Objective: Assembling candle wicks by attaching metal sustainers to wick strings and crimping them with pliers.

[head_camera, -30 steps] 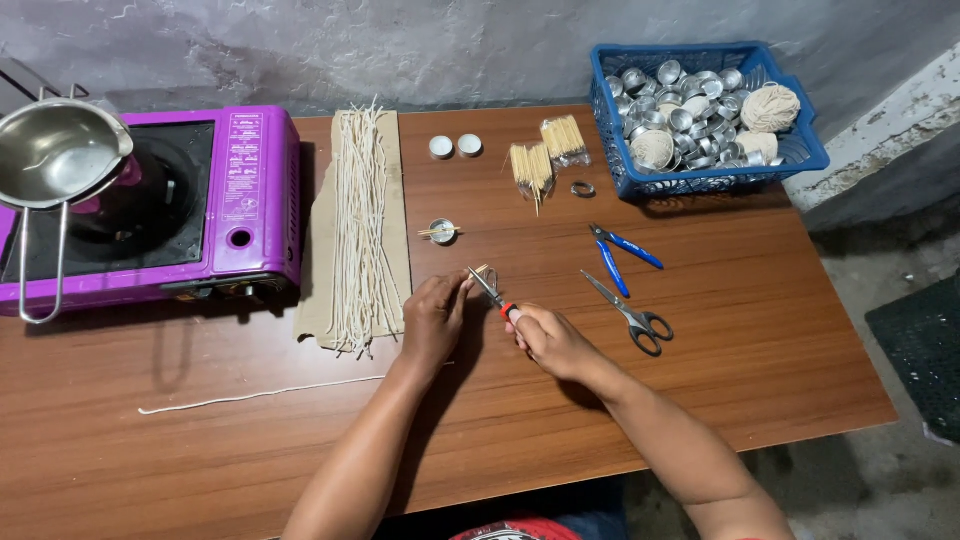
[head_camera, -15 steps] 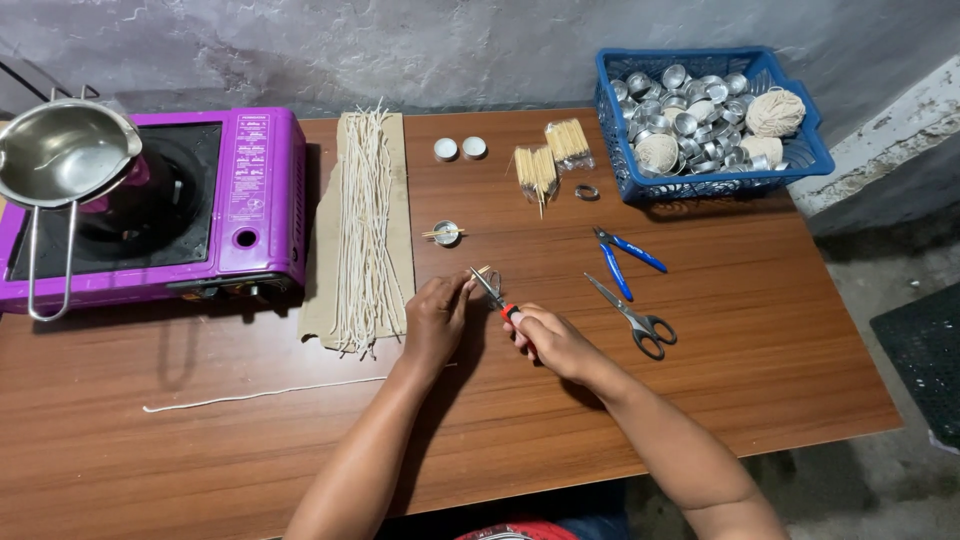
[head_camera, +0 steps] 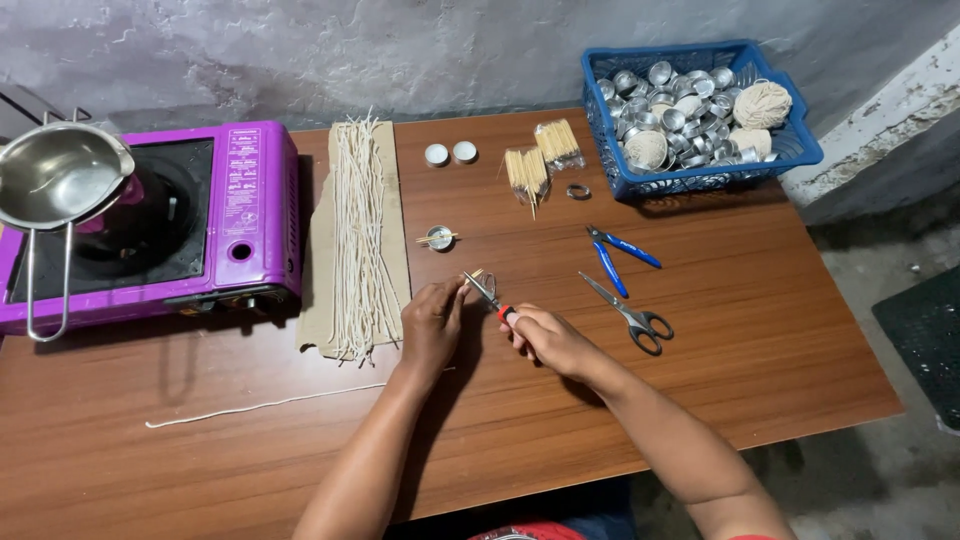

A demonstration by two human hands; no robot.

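My left hand (head_camera: 433,322) pinches a small metal cup (head_camera: 487,283) with thin sticks at its rim, low over the brown table (head_camera: 760,340). In my right hand (head_camera: 547,340) are red-handled pliers (head_camera: 490,296), their jaws closed on that cup. A strip of cardboard (head_camera: 322,250) with several waxed white wicks (head_camera: 358,230) lies just left of my left hand. One loose wick (head_camera: 260,405) lies on the table at the lower left.
A purple gas stove (head_camera: 240,210) with a steel pot (head_camera: 55,180) stands at the left. Scissors (head_camera: 630,315), blue pliers (head_camera: 615,255), another small cup (head_camera: 439,237), two white tea lights (head_camera: 450,153), stick bundles (head_camera: 540,160) and a blue basket (head_camera: 800,150) of metal cups and twine balls lie beyond.
Both hands stay on the small cup and pliers with barely any motion. The view has shifted slightly as my head moved.
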